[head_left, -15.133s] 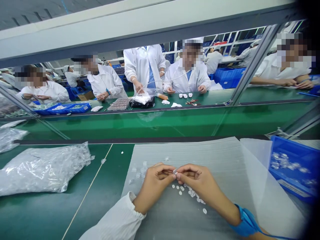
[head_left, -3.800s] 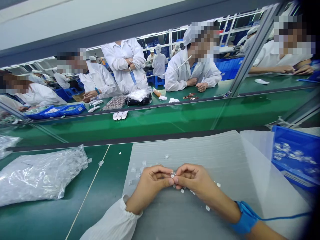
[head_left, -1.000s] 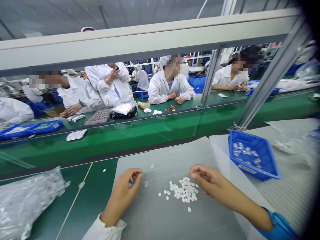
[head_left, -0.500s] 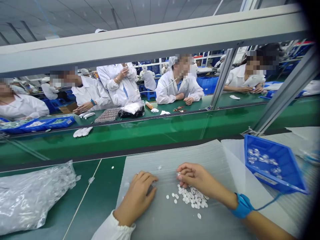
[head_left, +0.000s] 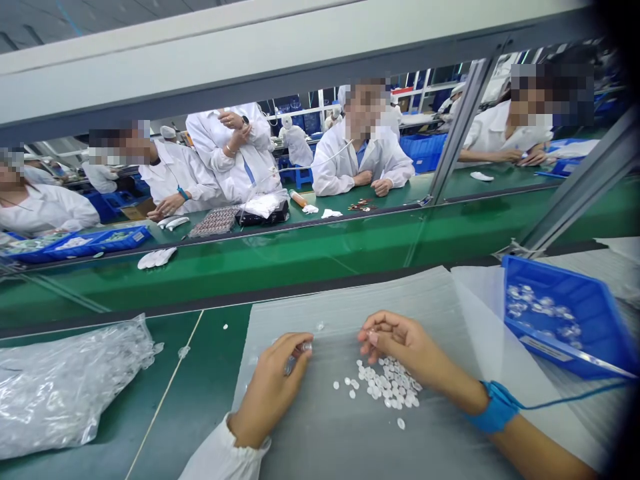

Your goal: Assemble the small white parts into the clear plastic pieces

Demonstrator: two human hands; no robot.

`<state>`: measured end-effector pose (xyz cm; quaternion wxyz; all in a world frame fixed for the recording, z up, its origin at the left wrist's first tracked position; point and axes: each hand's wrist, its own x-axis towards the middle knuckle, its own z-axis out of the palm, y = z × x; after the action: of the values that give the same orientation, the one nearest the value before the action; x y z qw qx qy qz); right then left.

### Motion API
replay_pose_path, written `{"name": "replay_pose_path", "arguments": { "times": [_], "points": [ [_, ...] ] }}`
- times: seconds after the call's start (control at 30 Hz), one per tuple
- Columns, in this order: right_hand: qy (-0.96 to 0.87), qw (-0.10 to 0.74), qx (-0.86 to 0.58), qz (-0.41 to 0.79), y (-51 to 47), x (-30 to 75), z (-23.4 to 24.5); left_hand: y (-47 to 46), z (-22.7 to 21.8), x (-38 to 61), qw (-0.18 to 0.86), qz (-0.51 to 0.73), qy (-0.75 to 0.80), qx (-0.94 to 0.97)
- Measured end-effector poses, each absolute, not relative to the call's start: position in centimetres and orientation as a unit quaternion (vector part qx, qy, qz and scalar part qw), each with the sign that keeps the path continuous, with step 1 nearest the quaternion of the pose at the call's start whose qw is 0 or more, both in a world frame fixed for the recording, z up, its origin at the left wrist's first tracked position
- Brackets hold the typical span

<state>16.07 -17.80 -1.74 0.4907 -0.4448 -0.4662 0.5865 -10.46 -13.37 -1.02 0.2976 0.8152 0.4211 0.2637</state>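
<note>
My left hand (head_left: 274,385) rests on a white foam sheet (head_left: 350,307), its fingers pinched on a small clear plastic part (head_left: 305,347). My right hand (head_left: 400,343) hovers a little to the right, fingers curled and pinched on something I cannot make out. A pile of small white round pieces (head_left: 385,388) lies on the sheet just below my right hand. A blue wrist strap (head_left: 495,408) with a cord circles my right wrist. Both hands are a short gap apart.
A blue bin (head_left: 570,320) of clear parts stands at the right. A clear bag of parts (head_left: 65,383) lies at the left on the green bench (head_left: 200,373). Beyond a green conveyor (head_left: 300,250), several people in white coats sit or stand.
My hands were joined on a small part earlier, then separated. In the last half second the left hand lifted its fingertips with a clear part and the right hand rose slightly off the pile.
</note>
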Motion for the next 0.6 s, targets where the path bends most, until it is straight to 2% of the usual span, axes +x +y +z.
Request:
{"name": "replay_pose_path", "arguments": {
  "times": [0.07,0.13,0.27,0.33,0.43,0.6],
  "points": [
    [-0.464,0.497,-0.444,0.583,-18.0,16.3,-1.7,-13.4,-1.1,-10.4,0.314,0.271,0.427,0.803],
    [-0.514,0.476,-0.479,0.529,-18.3,16.6,-1.5,-13.5,-1.3,-10.2,0.332,0.273,0.429,0.795],
    [-0.689,0.345,-0.549,0.323,-19.2,16.7,-0.8,-13.6,-1.8,-9.9,0.386,0.29,0.422,0.767],
    [-0.746,0.284,-0.54,0.266,-19.3,16.6,-0.8,-13.8,-1.8,-9.7,0.408,0.3,0.417,0.755],
    [-0.794,0.22,-0.518,0.231,-19.1,16.6,-1.3,-14.0,-1.6,-9.4,0.418,0.305,0.423,0.744],
    [-0.821,0.178,-0.494,0.225,-18.5,16.7,-1.9,-14.2,-1.2,-8.9,0.455,0.321,0.448,0.7]
  ]
}}
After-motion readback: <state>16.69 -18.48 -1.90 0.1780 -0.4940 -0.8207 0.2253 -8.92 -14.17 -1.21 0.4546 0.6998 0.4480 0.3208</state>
